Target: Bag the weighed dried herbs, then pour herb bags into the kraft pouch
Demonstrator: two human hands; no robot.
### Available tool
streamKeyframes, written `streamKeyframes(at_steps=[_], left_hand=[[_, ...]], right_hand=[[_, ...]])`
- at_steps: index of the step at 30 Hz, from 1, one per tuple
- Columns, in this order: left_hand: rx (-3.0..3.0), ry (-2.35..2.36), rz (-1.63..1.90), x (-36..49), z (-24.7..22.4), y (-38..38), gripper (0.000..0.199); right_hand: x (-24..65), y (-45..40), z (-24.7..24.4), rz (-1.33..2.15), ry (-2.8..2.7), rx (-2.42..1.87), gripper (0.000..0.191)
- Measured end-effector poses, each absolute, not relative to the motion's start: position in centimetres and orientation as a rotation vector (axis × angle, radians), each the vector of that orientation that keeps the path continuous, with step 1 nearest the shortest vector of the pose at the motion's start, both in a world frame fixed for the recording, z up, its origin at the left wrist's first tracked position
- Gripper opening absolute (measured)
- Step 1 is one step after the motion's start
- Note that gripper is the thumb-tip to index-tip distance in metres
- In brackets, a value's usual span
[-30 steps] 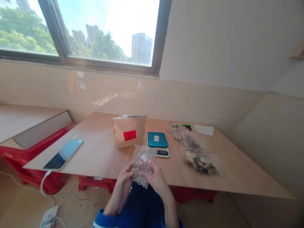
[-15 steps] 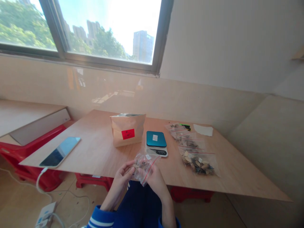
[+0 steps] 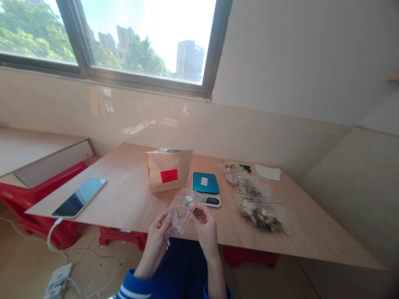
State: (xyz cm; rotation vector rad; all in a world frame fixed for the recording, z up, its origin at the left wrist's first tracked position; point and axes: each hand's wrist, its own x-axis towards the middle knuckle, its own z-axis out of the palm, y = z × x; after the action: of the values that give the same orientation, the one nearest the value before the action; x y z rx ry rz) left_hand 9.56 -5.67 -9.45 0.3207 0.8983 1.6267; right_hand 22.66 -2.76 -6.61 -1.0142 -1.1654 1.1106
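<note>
I had the clear zip bag (image 3: 182, 209) between the left hand (image 3: 160, 226) and the right hand (image 3: 205, 224), above the near edge of the table (image 3: 124, 207). The left fingers were closed on the bag's left side, with the thumb on the side facing the camera. The right fingers were pinched together on its right edge, at the red strip; I could not tell whether they gripped one layer or both. The body of the bag lay between the two sets of fingertips, and its labelled upper part extended beyond them toward the scale (image 3: 205, 182). The bag's contents were indistinct. The paper pouch (image 3: 156, 170) stood upright behind the bag, left of the scale; filled packets (image 3: 260, 216) lay to the right.
</note>
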Motion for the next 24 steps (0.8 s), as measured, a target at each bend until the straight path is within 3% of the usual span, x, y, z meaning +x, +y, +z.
streamKeyframes(at_steps=[7, 12, 19, 24], left_hand=[[0.146, 0.907, 1.711, 8.9, -9.0, -5.5, 0.019], [0.056, 0.975, 1.755, 7.6, -9.0, -5.3, 0.018], [0.016, 1.007, 1.780, 5.7, -9.2, -5.3, 0.019], [0.003, 1.021, 1.816, 5.1, -9.0, -5.4, 0.021]], right_hand=[[24.1, -2.5, -7.0, 1.089, -0.976, -1.025, 0.036], [23.5, 0.6, -3.9, 1.000, -0.982, -0.960, 0.035], [18.2, 9.1, 5.7, 0.467, -1.494, -0.721, 0.015], [15.6, 11.8, 7.1, 0.347, -1.972, -0.571, 0.016]])
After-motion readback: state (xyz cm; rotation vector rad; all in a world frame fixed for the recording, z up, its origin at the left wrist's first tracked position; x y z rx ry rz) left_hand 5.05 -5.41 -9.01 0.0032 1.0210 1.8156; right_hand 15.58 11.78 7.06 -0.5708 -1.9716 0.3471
